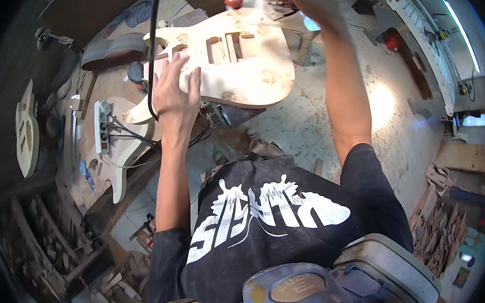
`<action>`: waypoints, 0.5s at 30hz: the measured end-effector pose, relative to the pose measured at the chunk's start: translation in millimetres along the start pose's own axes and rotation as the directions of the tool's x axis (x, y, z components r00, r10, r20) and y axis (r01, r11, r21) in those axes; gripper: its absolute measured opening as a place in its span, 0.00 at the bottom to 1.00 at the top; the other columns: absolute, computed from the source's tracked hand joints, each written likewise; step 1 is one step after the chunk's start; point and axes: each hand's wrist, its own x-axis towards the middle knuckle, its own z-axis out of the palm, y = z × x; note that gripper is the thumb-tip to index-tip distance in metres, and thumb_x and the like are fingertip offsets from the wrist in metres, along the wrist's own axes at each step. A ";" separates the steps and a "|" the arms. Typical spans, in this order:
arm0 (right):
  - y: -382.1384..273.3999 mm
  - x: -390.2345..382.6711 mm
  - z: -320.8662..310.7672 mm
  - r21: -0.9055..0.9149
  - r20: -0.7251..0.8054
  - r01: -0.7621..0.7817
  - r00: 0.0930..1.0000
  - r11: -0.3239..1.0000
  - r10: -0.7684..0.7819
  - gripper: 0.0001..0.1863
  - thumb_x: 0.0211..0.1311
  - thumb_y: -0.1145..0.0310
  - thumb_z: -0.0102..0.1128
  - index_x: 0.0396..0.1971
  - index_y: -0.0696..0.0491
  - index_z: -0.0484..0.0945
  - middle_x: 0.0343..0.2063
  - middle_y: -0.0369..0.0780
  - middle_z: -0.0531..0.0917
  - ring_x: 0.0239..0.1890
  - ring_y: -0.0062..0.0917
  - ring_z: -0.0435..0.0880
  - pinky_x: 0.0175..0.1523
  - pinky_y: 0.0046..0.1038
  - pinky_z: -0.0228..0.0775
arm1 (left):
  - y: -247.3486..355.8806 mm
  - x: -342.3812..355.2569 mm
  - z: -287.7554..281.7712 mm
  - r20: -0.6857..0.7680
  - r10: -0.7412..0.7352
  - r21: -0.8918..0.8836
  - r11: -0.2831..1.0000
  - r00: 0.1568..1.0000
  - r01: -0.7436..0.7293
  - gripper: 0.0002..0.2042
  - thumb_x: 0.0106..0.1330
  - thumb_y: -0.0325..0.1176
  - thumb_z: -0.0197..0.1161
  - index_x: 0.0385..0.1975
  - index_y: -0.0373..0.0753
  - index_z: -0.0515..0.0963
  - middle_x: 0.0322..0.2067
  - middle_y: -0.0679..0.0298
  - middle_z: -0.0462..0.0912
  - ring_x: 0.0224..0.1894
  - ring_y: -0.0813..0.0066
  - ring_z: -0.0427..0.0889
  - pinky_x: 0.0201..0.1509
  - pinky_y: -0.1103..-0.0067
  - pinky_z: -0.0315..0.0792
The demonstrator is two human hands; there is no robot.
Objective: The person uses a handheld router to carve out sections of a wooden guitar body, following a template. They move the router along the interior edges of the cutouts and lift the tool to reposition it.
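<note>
A pale wooden electric guitar body (226, 84) with routed cavities lies flat across the bench in front of me. My left hand (174, 94) rests on its left part, fingers spread and pressed to the wood. At the upper edge my right hand (311, 1) is closed round a red handle of what looks like a router (279, 7), blurred by motion. The tool's other red knob (233, 2) shows to its left. Its base is over the body's far right part; whether it touches the wood I cannot tell. Part of the right hand is cut off.
A black cord (156, 44) hangs past my left wrist. Left of the body lie a power strip (101, 127) with plugged cables and another pale guitar piece (120, 175). Curved sanding-belt-like pieces (112, 50) stand beyond. Wood offcuts (439, 224) are piled at the right.
</note>
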 end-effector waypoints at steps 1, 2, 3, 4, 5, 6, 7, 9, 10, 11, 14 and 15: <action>-1.5 4.7 -4.9 -0.064 0.014 0.001 1.000 0.998 0.000 0.27 0.44 0.77 0.80 0.46 0.56 0.77 0.35 0.33 0.85 0.37 0.17 0.83 0.43 0.23 0.78 | -2.8 -6.8 1.4 0.067 -0.031 0.067 0.997 0.997 0.026 0.19 0.69 0.36 0.69 0.57 0.40 0.79 0.61 0.52 0.81 0.68 0.50 0.75 0.76 0.57 0.60; -4.0 8.5 -8.5 -0.099 -0.016 0.079 0.997 0.992 -0.081 0.29 0.41 0.76 0.80 0.46 0.58 0.77 0.36 0.36 0.86 0.38 0.17 0.84 0.44 0.24 0.78 | -2.3 -12.3 3.1 0.067 -0.045 0.090 0.995 0.997 0.039 0.19 0.69 0.36 0.69 0.57 0.40 0.79 0.61 0.52 0.81 0.68 0.50 0.75 0.76 0.57 0.60; -2.7 10.8 -10.3 -0.071 -0.014 0.074 0.997 0.995 -0.075 0.29 0.41 0.76 0.80 0.46 0.58 0.77 0.36 0.36 0.86 0.38 0.17 0.84 0.44 0.24 0.78 | -3.5 -16.5 6.9 0.084 -0.074 0.153 0.986 0.994 0.060 0.19 0.69 0.37 0.69 0.57 0.38 0.79 0.62 0.50 0.80 0.68 0.49 0.75 0.76 0.58 0.61; -0.9 12.6 -12.9 -0.080 0.002 0.100 0.995 0.992 -0.100 0.30 0.40 0.75 0.81 0.47 0.58 0.77 0.36 0.37 0.86 0.38 0.17 0.84 0.44 0.24 0.78 | -4.1 -20.7 11.1 0.100 -0.104 0.215 0.973 0.990 0.081 0.20 0.69 0.38 0.69 0.57 0.37 0.79 0.63 0.47 0.78 0.69 0.49 0.74 0.75 0.59 0.62; 1.0 14.5 -14.6 -0.079 0.019 0.127 0.992 0.989 -0.125 0.31 0.39 0.75 0.81 0.48 0.58 0.77 0.37 0.38 0.87 0.38 0.17 0.84 0.44 0.25 0.79 | -5.6 -26.3 12.4 0.096 -0.126 0.246 0.964 0.987 0.099 0.20 0.69 0.38 0.69 0.57 0.37 0.79 0.63 0.47 0.78 0.69 0.49 0.74 0.75 0.59 0.62; 1.2 15.8 -23.7 -0.279 0.060 0.273 0.962 0.921 -0.267 0.32 0.39 0.75 0.82 0.49 0.58 0.78 0.37 0.39 0.87 0.37 0.18 0.84 0.44 0.25 0.78 | -5.1 -30.7 13.4 -0.058 -0.207 0.198 0.956 0.977 0.214 0.21 0.68 0.38 0.70 0.56 0.34 0.78 0.65 0.44 0.76 0.69 0.48 0.74 0.74 0.62 0.64; 5.3 20.0 -30.2 -0.247 0.056 0.266 0.964 0.932 -0.261 0.32 0.39 0.75 0.82 0.49 0.58 0.78 0.37 0.39 0.87 0.37 0.18 0.84 0.44 0.25 0.78 | -3.4 -35.7 14.4 -0.210 -0.286 0.135 0.939 0.935 0.317 0.22 0.68 0.38 0.70 0.56 0.32 0.77 0.66 0.40 0.73 0.69 0.48 0.74 0.72 0.65 0.66; 24.5 24.1 -40.8 -0.186 0.081 0.359 0.933 0.915 -0.350 0.33 0.38 0.72 0.84 0.49 0.57 0.78 0.37 0.39 0.87 0.37 0.20 0.85 0.45 0.25 0.78 | 4.2 -48.0 18.7 -0.375 -0.352 0.047 0.917 0.857 0.397 0.21 0.68 0.38 0.72 0.48 0.27 0.75 0.52 0.47 0.77 0.52 0.59 0.77 0.57 0.68 0.72; 36.5 26.5 -46.5 -0.177 0.099 0.398 0.917 0.900 -0.386 0.34 0.38 0.71 0.85 0.49 0.56 0.78 0.36 0.39 0.87 0.37 0.22 0.85 0.45 0.25 0.78 | 4.9 -54.3 24.0 -0.458 -0.338 0.118 0.894 0.822 0.433 0.21 0.68 0.40 0.72 0.45 0.27 0.75 0.47 0.51 0.77 0.46 0.62 0.76 0.53 0.68 0.72; 47.4 29.4 -51.8 -0.158 0.116 0.434 0.900 0.887 -0.420 0.34 0.37 0.70 0.86 0.49 0.56 0.78 0.36 0.39 0.86 0.37 0.23 0.86 0.45 0.25 0.78 | 6.4 -63.7 26.5 -0.538 -0.313 0.192 0.859 0.783 0.475 0.21 0.68 0.41 0.72 0.41 0.27 0.74 0.42 0.54 0.77 0.41 0.65 0.75 0.49 0.68 0.73; 65.3 35.9 -68.3 -0.147 0.141 0.454 0.889 0.879 -0.435 0.35 0.37 0.70 0.85 0.50 0.55 0.78 0.37 0.39 0.86 0.37 0.24 0.86 0.45 0.25 0.78 | -5.4 -75.9 33.0 -0.256 -0.889 -0.495 0.458 0.380 0.739 0.23 0.72 0.51 0.67 0.37 0.32 0.76 0.29 0.66 0.76 0.30 0.77 0.74 0.37 0.77 0.73; 71.9 37.0 -72.1 -0.145 0.153 0.448 0.891 0.882 -0.427 0.35 0.37 0.70 0.85 0.50 0.55 0.78 0.37 0.39 0.86 0.37 0.24 0.86 0.45 0.25 0.78 | -3.0 -70.9 36.1 -0.282 -0.887 -0.480 0.460 0.366 0.747 0.23 0.72 0.51 0.67 0.37 0.32 0.76 0.29 0.66 0.76 0.30 0.77 0.74 0.37 0.77 0.73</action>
